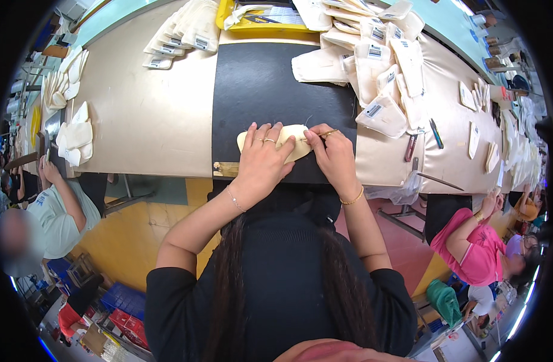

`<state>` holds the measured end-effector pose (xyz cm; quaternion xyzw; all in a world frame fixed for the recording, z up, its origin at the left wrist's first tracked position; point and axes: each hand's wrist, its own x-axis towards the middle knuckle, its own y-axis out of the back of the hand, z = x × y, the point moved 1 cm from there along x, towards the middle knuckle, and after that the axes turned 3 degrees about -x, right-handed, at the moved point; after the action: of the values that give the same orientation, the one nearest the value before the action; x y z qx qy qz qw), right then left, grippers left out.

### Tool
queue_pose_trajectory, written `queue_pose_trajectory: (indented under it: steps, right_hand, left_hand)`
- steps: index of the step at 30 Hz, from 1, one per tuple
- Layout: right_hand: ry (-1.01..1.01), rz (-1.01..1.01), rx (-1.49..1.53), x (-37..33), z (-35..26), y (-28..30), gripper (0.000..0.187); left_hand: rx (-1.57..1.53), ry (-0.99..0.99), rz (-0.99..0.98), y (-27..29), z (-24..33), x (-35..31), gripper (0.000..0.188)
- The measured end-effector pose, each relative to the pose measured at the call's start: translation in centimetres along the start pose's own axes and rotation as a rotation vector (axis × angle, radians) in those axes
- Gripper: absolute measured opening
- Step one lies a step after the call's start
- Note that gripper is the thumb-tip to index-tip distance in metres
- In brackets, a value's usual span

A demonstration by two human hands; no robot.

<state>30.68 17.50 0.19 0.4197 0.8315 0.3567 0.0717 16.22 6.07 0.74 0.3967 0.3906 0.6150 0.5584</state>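
A cream-coloured flat padded piece (293, 134) with rounded ends lies on the black mat (270, 78) near the table's front edge. My left hand (265, 148) rests on its left and middle part, fingers stretched out and pressing it flat. At the piece's right end, my right hand (334, 154) is closed in a pinch around a thin brownish tool (326, 133), its tip against the piece. The tool's exact kind is too small to make out. A fine thread-like strand (308, 119) sticks up from the piece's upper edge.
Labelled cream pieces (373, 63) are heaped at the far right, with another stack (183, 33) at the far left. A yellow tray (263, 27) stands at the back. A red-handled cutter (411, 148) and a dark pen-like tool (436, 133) lie right. Co-workers sit on both sides.
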Motion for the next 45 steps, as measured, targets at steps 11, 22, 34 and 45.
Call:
queue_pose_trajectory:
  steps: [11,22,34,45]
  right_hand:
    - [0.228,-0.091,-0.269,0.7,-1.0,0.3,0.010]
    - [0.024,0.111,0.102,-0.5,0.1,1.2,0.012]
    - [-0.037,0.352,-0.555,0.1,9.4,8.7,0.055]
    - [0.044,0.110,-0.023,1.3,0.4,5.5,0.022]
  left_hand:
    - [-0.006,-0.001,-0.033,0.2,0.0,0.4,0.055]
    - [-0.010,-0.065,-0.006,0.2,-0.4,1.1,0.053]
    - [0.191,0.288,0.260,4.8,-13.2,-1.4,0.055]
    - [-0.146,0.131,0.365,5.1,-6.3,-2.9,0.050]
